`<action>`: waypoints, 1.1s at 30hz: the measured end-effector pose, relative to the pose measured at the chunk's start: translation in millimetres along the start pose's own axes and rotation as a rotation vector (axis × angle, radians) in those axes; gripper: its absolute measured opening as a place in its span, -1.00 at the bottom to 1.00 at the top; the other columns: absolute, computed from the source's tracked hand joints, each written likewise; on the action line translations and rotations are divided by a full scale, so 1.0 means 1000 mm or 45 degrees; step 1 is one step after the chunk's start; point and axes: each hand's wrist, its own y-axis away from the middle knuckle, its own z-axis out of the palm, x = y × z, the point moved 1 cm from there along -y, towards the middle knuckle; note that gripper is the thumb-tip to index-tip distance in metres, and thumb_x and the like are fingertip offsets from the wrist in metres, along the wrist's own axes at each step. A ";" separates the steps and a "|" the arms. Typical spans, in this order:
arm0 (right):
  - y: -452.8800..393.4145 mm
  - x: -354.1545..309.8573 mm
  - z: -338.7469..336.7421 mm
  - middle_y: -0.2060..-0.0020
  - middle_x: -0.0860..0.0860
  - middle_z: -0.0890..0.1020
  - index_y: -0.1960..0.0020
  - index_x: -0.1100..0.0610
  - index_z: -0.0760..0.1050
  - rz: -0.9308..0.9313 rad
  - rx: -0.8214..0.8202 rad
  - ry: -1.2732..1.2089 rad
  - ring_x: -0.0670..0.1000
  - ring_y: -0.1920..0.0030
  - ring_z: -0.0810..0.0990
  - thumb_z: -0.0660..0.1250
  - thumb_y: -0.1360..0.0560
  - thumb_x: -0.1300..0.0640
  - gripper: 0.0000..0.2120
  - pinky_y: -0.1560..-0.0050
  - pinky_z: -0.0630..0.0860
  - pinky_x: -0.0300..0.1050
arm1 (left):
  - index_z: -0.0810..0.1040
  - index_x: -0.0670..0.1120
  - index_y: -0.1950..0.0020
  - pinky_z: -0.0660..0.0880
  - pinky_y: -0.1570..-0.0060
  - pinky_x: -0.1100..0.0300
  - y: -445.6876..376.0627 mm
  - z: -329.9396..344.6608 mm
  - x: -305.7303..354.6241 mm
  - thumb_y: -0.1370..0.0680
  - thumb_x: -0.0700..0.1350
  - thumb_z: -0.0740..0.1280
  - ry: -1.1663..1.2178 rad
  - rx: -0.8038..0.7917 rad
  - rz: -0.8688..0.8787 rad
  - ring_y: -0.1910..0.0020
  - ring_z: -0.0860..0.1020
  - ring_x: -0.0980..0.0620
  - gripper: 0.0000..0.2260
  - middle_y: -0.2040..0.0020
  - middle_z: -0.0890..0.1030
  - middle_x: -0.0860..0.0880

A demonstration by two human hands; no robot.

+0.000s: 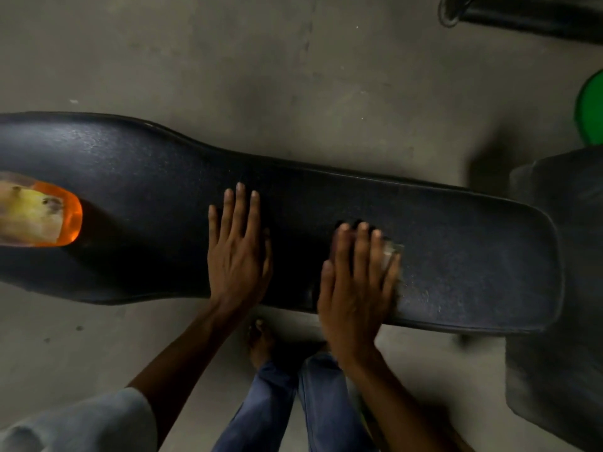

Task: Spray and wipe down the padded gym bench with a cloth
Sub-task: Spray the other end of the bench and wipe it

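The black padded bench runs left to right across the view, wide at the left and narrower at the right. My left hand lies flat on its middle, fingers spread, holding nothing. My right hand presses flat on a pale cloth, which shows only as a blurred edge beyond my fingers. An orange spray bottle lies on the wide left end of the bench, well apart from both hands.
Grey concrete floor surrounds the bench. A dark seat pad adjoins the bench at the right. A green round object sits at the right edge, a black bar at the top right. My legs in blue jeans stand below the bench.
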 end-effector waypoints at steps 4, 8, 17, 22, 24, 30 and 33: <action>-0.022 -0.055 0.012 -0.75 0.06 0.17 -0.76 -0.02 0.12 -0.453 -0.076 -0.106 0.16 -0.76 0.09 0.04 -0.79 -0.09 -0.44 -0.70 0.05 0.39 | 0.16 -0.20 -0.70 -0.03 -0.69 -0.25 -0.001 -0.006 -0.018 -0.68 -0.08 0.29 0.065 0.089 0.066 -0.73 0.04 -0.19 -0.37 -0.73 0.10 -0.22; -0.081 -0.056 0.012 -0.73 0.05 0.26 -0.74 -0.06 0.20 -0.478 -0.015 -0.117 0.14 -0.75 0.15 0.04 -0.79 -0.09 -0.48 -0.71 0.06 0.33 | 0.10 -0.21 -0.72 -0.11 -0.70 -0.21 -0.010 -0.024 -0.064 -0.71 -0.05 0.26 -0.066 0.163 -0.061 -0.73 0.00 -0.20 -0.36 -0.73 0.05 -0.23; -0.053 -0.120 0.016 -0.74 0.07 0.21 -0.76 -0.01 0.13 -0.171 0.037 -0.084 0.17 -0.75 0.13 0.04 -0.78 -0.08 -0.44 -0.69 0.08 0.37 | 0.13 -0.17 -0.72 -0.06 -0.70 -0.20 -0.011 -0.027 -0.086 -0.75 0.11 0.03 -0.018 0.100 -0.155 -0.74 0.00 -0.13 -0.41 -0.74 0.08 -0.17; -0.103 -0.166 0.026 -0.68 0.05 0.36 -0.71 -0.05 0.28 -0.635 -0.018 -0.145 0.15 -0.71 0.27 0.08 -0.77 -0.08 -0.49 -0.70 0.12 0.32 | 0.15 -0.20 -0.71 -0.06 -0.70 -0.20 -0.024 -0.039 -0.122 -0.75 0.05 0.09 0.003 0.159 -0.135 -0.73 0.03 -0.15 -0.43 -0.73 0.10 -0.20; -0.120 -0.153 0.025 -0.68 0.02 0.36 -0.71 -0.09 0.28 -0.456 -0.003 -0.113 0.12 -0.71 0.26 0.06 -0.77 -0.10 -0.49 -0.71 0.12 0.28 | 0.13 -0.18 -0.72 -0.09 -0.70 -0.19 -0.026 -0.042 -0.133 -0.75 0.09 0.07 -0.004 0.120 -0.171 -0.74 0.00 -0.13 -0.41 -0.74 0.08 -0.17; -0.068 -0.140 0.016 -0.74 0.07 0.23 -0.75 -0.01 0.15 -0.070 0.036 -0.007 0.15 -0.75 0.15 0.01 -0.79 -0.08 -0.45 -0.71 0.06 0.33 | 0.15 -0.17 -0.71 -0.05 -0.70 -0.19 -0.025 -0.042 -0.132 -0.74 0.09 0.08 -0.017 0.111 -0.213 -0.74 0.00 -0.11 -0.41 -0.74 0.09 -0.16; -0.060 -0.175 0.023 -0.73 0.05 0.26 -0.75 0.00 0.18 -0.221 0.039 -0.037 0.15 -0.74 0.18 0.05 -0.79 -0.08 -0.45 -0.70 0.09 0.35 | 0.14 -0.18 -0.71 -0.05 -0.70 -0.19 -0.026 -0.041 -0.134 -0.74 0.08 0.07 -0.042 0.096 -0.194 -0.74 0.00 -0.12 -0.41 -0.74 0.07 -0.17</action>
